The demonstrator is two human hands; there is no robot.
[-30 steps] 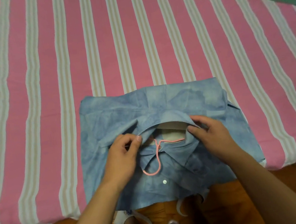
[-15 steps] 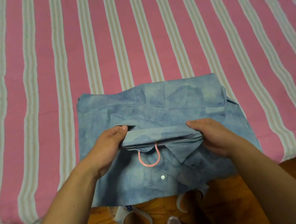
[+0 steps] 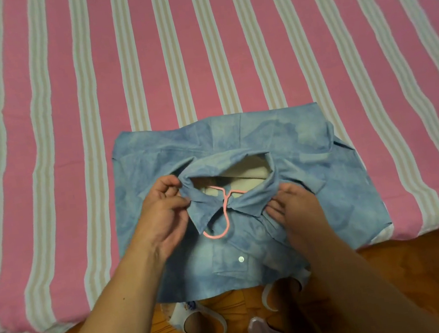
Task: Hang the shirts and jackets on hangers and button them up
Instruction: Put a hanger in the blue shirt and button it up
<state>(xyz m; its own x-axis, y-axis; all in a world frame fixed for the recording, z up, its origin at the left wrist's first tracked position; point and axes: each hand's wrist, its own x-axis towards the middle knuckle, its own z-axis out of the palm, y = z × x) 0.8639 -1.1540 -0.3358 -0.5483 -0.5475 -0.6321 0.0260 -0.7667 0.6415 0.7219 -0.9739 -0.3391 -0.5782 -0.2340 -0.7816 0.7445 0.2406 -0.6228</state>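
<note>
Lying collar toward the person on the bed (image 3: 65, 132), the shirt (image 3: 314, 180) hides most of the pink hanger (image 3: 224, 214), left hand (image 3: 163, 217) pinching the collar, right hand (image 3: 296, 209) fingers curled on it.

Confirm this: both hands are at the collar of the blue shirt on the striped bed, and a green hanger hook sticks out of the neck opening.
One detail is off: the hanger hook is pink, not green, as the head view shows. The rest holds: the left hand and right hand are both at the collar of the blue shirt on the striped bed.
</note>
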